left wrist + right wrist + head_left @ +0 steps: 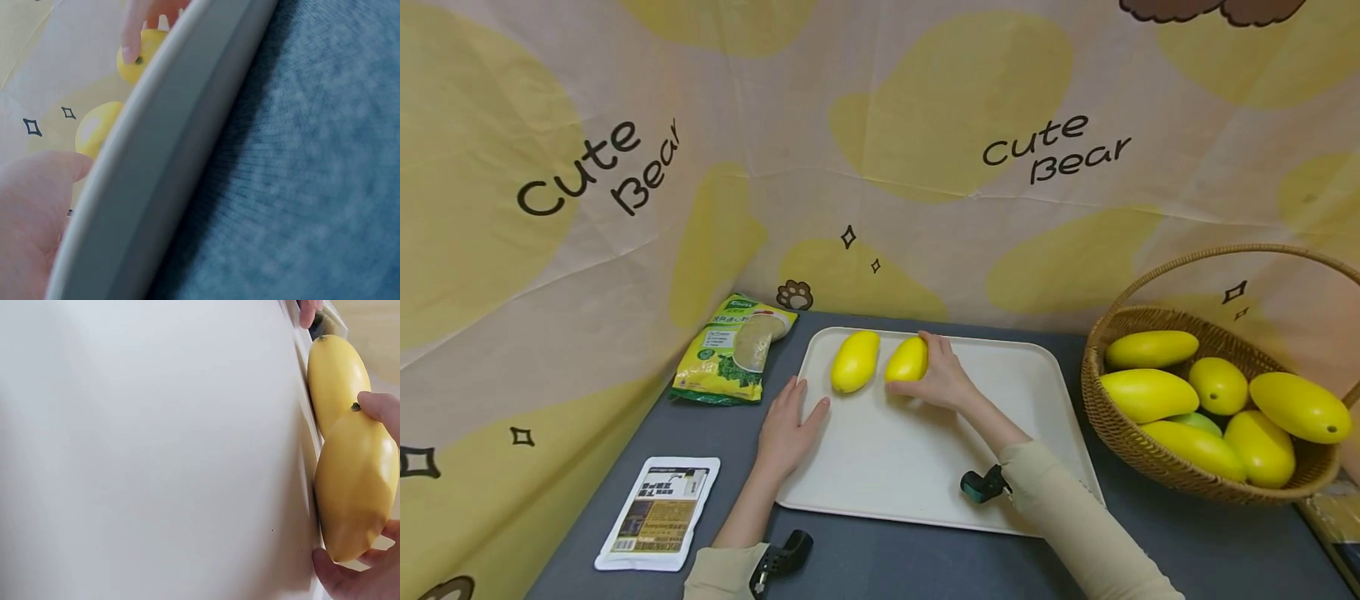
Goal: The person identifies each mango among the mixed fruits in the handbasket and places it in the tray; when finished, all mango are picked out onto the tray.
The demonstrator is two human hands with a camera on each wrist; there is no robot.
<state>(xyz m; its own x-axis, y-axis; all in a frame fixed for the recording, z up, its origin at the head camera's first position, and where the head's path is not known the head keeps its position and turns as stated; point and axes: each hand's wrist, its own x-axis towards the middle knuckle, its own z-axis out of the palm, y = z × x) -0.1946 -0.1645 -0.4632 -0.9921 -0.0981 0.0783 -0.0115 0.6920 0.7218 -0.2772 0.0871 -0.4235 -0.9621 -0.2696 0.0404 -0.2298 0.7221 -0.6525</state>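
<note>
- Right hand holds one mango by both ends, at 12 o'clock on the tray; release gently, lest it roll.
- Left hand, fingers extended, can steady the 9 o'clock edge.
- Leave a gap from the second mango, 11 o'clock.

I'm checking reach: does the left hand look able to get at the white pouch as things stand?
Probably yes: the left hand rests at the left edge of the tray, and nothing visible stands between that hand and the white pouch on the table.
</note>
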